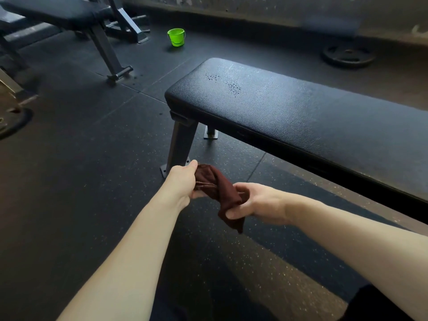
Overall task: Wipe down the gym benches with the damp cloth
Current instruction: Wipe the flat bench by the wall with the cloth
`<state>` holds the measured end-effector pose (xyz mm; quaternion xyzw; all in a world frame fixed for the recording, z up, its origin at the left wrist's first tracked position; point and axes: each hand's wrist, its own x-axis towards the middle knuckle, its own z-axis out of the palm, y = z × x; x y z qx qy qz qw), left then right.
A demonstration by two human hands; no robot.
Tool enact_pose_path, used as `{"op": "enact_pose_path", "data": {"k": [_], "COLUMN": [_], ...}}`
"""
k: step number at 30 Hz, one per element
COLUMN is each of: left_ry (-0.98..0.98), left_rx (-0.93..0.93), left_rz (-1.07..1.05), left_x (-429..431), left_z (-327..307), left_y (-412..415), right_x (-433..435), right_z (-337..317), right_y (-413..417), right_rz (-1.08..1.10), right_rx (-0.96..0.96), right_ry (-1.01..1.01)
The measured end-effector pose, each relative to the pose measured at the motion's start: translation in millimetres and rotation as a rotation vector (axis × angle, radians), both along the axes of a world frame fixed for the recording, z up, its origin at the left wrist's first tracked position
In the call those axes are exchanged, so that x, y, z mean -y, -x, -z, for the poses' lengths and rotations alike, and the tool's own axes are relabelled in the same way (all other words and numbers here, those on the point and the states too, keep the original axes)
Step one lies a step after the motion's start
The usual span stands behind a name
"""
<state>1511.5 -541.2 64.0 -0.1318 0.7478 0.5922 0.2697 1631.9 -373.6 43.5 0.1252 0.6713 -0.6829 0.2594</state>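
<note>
1. The damp cloth, dark brown and bunched, hangs in the air between both hands, low in front of the near bench and above the rubber floor; it touches neither.
2. The left hand has its grip closed on the upper, gathered end of the cloth; the right hand has thumb and fingers pinched on the lower part, with a loose corner dangling below.
3. Handling, as a judgement: the cloth is light and limp, with no stiffness of its own; being wet it likely clings and folds on itself, and may drip; it is not fragile, so a firm squeeze does no harm.
4. Where to hold: a flat pad under the palm would probably serve better for wiping than the present two-ended hold; gathering the dangling corner in would keep it off the floor.
5. The near bench has a black, textured pad that looks smooth and a little slick; small droplets sit near its far end; the wipe does not look finished there.
6. A second bench stands well apart at the upper left; a green bucket sits on the floor between the two.
</note>
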Motion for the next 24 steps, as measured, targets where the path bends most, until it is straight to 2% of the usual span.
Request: {"op": "enact_pose_path", "data": {"k": [2, 7, 9, 11, 13, 17, 21, 24], "left_ry": [-0.003, 0.001, -0.089, -0.208, -0.244, -0.113, 0.072, 0.138], "left_rx": [-0.005, -0.044, -0.017, 0.030, 0.040, 0.080, 0.158, 0.130], "left_rz": [-0.007, -0.019, -0.016, 0.024, 0.084, 0.192, 0.346, 0.450], "left_x": [1, 2, 3, 6, 6, 5, 4, 2], "left_z": [1, -1, -2, -4, -5, -6, -2, 2], "left_y": [2, 3, 5, 4, 0, -11, -15, -16], "right_x": [7, 17, 21, 21, 19, 13, 12, 12], "right_z": [-7, -20, -20, -16, -12, -7, -4, -5], "right_y": [2, 3, 2, 3, 3, 4, 5, 3], "right_rz": [0.012, -0.022, 0.069, 0.194, 0.266, 0.327, 0.271, 0.253], "right_rx": [-0.077, -0.161, -0.180, -0.168, -0.137, -0.102, -0.153, -0.177], "right_ry": [-0.177, -0.371, -0.362, -0.262, -0.179, -0.158, -0.366, -0.385]}}
